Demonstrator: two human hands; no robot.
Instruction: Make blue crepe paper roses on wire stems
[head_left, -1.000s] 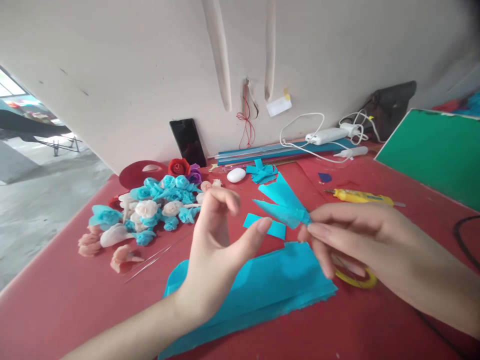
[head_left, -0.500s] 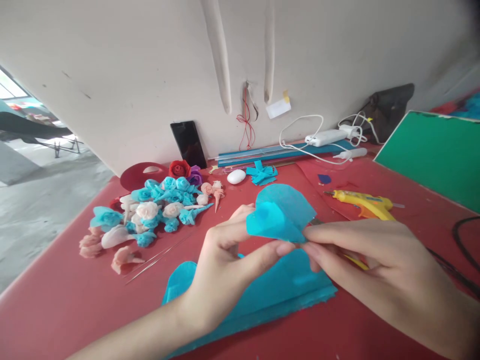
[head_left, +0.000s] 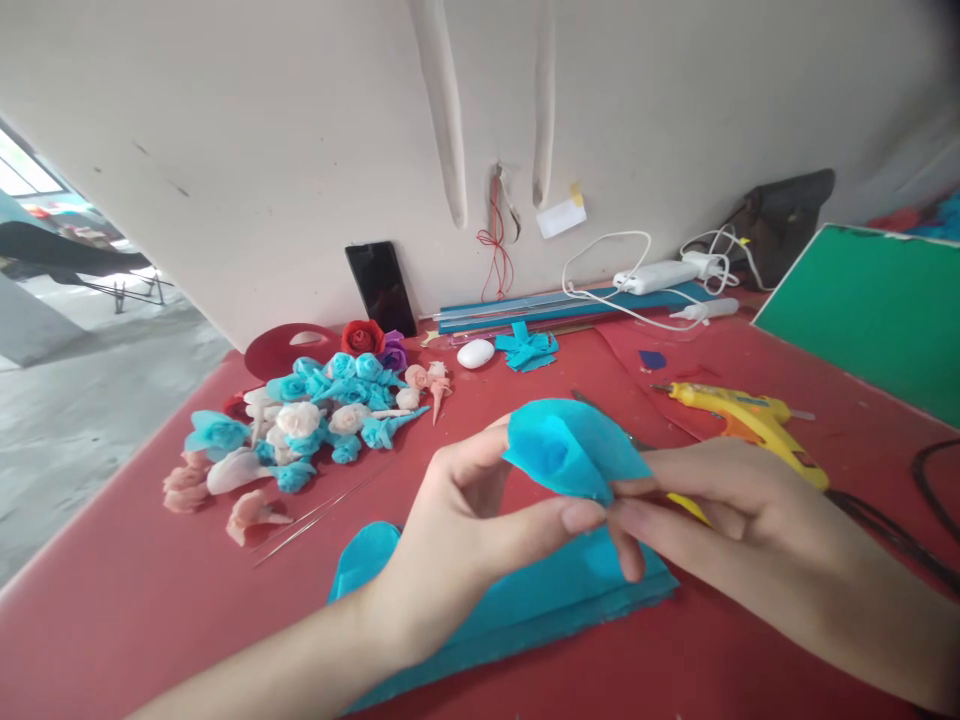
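Observation:
My left hand [head_left: 465, 530] and my right hand [head_left: 735, 540] meet in front of me on a blue crepe-paper petal [head_left: 559, 450]. The petal is cupped, with one side folded over the other and its lower end narrowed. My left thumb presses near that lower end while the left fingers go behind the paper. My right thumb and index finger pinch the lower right corner. A yellow-handled tool [head_left: 688, 508], perhaps scissors, shows partly by my right hand; whether it is held I cannot tell. Underneath lie blue crepe-paper sheets [head_left: 525, 610].
Several blue, white and pink paper flowers [head_left: 300, 420] are heaped on the red table [head_left: 150, 570] at left, near thin wires [head_left: 307, 525]. A yellow glue gun [head_left: 742, 410] lies at right. A phone [head_left: 381, 288] leans on the wall; a green board [head_left: 870, 310] stands at right.
The blue petal has tipped down and folded over, so its back part no longer stands up as high. Both hands keep their hold near its lower end.

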